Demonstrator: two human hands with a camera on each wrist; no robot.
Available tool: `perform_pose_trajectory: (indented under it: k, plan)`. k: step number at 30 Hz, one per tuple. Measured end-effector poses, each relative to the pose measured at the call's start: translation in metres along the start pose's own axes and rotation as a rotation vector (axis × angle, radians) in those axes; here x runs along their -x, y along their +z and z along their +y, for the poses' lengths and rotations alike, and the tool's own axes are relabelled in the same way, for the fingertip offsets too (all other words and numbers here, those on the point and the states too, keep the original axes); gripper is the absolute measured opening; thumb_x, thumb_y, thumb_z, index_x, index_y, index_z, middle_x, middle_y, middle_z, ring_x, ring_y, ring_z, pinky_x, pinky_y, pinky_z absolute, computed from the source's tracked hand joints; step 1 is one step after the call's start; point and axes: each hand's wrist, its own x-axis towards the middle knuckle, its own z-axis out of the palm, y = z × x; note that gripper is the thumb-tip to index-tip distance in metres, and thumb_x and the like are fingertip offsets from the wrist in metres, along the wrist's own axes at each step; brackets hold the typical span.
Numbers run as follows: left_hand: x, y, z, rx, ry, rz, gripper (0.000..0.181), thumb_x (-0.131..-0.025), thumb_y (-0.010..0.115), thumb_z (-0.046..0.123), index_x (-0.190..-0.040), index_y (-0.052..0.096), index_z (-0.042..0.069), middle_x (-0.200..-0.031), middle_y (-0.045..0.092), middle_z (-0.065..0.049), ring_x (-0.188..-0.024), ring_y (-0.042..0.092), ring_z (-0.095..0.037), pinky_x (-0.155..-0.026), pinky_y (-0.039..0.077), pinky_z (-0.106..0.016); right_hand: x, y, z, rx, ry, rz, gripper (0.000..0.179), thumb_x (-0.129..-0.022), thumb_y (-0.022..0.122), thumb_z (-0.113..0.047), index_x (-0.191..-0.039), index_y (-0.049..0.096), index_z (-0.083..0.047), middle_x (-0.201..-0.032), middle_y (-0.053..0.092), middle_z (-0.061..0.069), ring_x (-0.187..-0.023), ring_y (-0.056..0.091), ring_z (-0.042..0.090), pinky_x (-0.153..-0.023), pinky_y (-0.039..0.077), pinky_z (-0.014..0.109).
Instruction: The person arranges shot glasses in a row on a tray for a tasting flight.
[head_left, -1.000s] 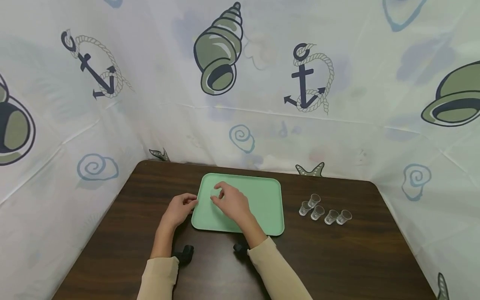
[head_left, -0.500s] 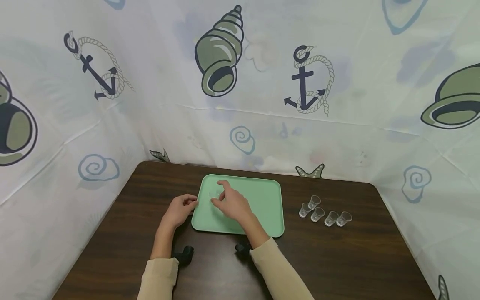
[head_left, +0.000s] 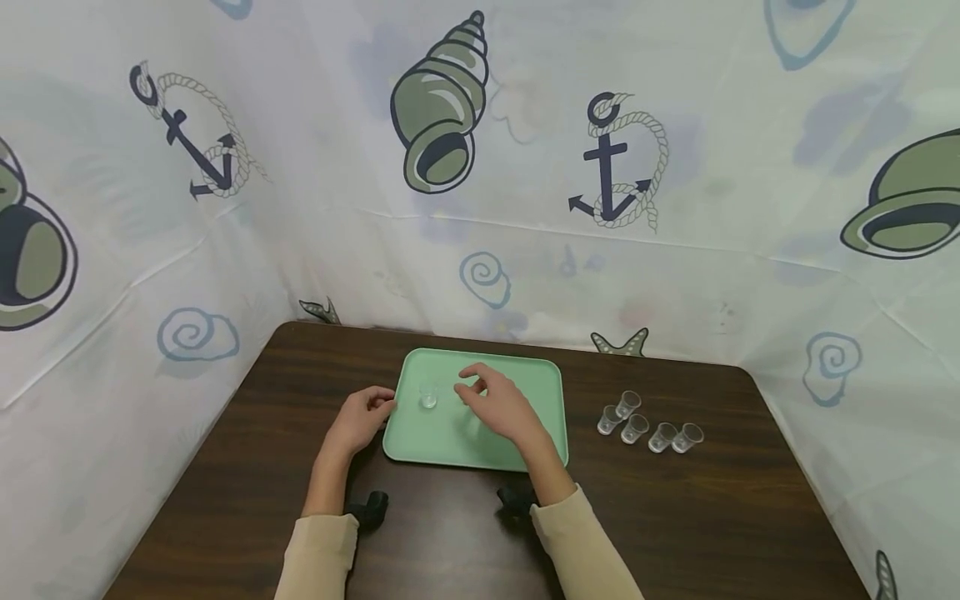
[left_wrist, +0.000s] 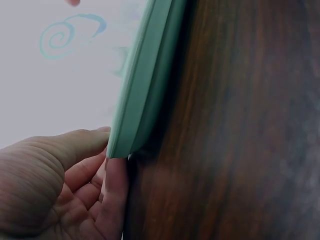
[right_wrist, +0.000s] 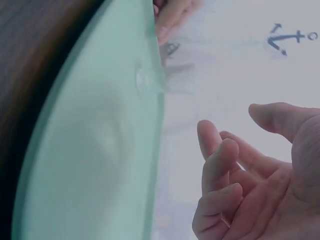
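Observation:
A small clear plastic cup stands upright on the left part of a light green tray. At the tray's left edge my left hand grips the rim; in the left wrist view the thumb lies at the top of the tray rim and fingers reach beneath it. My right hand hovers over the tray's middle, right of the cup, with nothing in it. Its thumb and fingers are spread apart in the right wrist view, where the see-through cup stands away from the fingertips.
Several more clear cups stand in a loose group on the dark wood table, to the right of the tray. A patterned cloth with shells and anchors hangs behind and beside the table.
My right hand spread its fingers, let go of the cup and moved right, away from it. The cup now stands alone on the tray. The left hand stayed at the tray's edge.

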Motion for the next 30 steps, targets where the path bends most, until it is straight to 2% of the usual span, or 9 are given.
perform_pose_trajectory:
  k: [6,14,21,27,30]
  plan:
    - [0.002,0.0,0.0,-0.012,0.003,0.008,0.039,-0.112,0.059,0.02,-0.145,0.062,-0.002,-0.109,0.066,-0.016,-0.099,0.067,-0.025,-0.091,0.062,-0.044,0.007,-0.016,0.009,-0.009,0.016,0.032,0.04,-0.11,0.059,-0.049,-0.139,0.067,-0.023,-0.103,0.074,-0.002,-0.086,0.067,0.017,-0.078,0.052,0.04]
    - [0.003,-0.001,-0.004,-0.012,-0.014,0.011,0.039,-0.113,0.059,0.022,-0.145,0.062,-0.001,-0.111,0.066,-0.015,-0.101,0.068,-0.025,-0.093,0.062,-0.044,0.014,-0.038,0.031,-0.035,0.074,0.106,0.039,-0.111,0.059,-0.044,-0.141,0.067,-0.02,-0.105,0.073,0.004,-0.097,0.072,0.037,-0.071,0.051,0.038]
    - [0.002,-0.001,-0.005,-0.018,0.004,0.017,0.039,-0.113,0.059,0.022,-0.143,0.063,-0.003,-0.109,0.066,-0.016,-0.098,0.068,-0.024,-0.091,0.063,-0.043,0.025,-0.057,0.045,-0.004,0.111,0.159,0.04,-0.11,0.061,-0.042,-0.14,0.069,-0.016,-0.102,0.072,0.005,-0.09,0.073,0.028,-0.065,0.047,0.037]
    - [0.0,0.0,-0.002,-0.019,0.004,0.028,0.039,-0.113,0.058,0.025,-0.142,0.064,-0.002,-0.11,0.067,-0.015,-0.098,0.068,-0.024,-0.092,0.063,-0.044,0.036,-0.07,0.052,0.05,0.142,0.187,0.035,-0.11,0.061,-0.044,-0.135,0.071,-0.022,-0.106,0.073,0.005,-0.083,0.071,0.016,-0.063,0.048,0.037]
    - [-0.001,0.001,0.0,-0.02,0.01,0.032,0.04,-0.114,0.058,0.025,-0.142,0.064,-0.001,-0.111,0.067,-0.016,-0.099,0.068,-0.024,-0.092,0.063,-0.044,0.04,-0.076,0.055,0.083,0.157,0.211,0.035,-0.11,0.061,-0.045,-0.134,0.072,-0.023,-0.103,0.072,0.004,-0.078,0.069,0.016,-0.062,0.048,0.037]
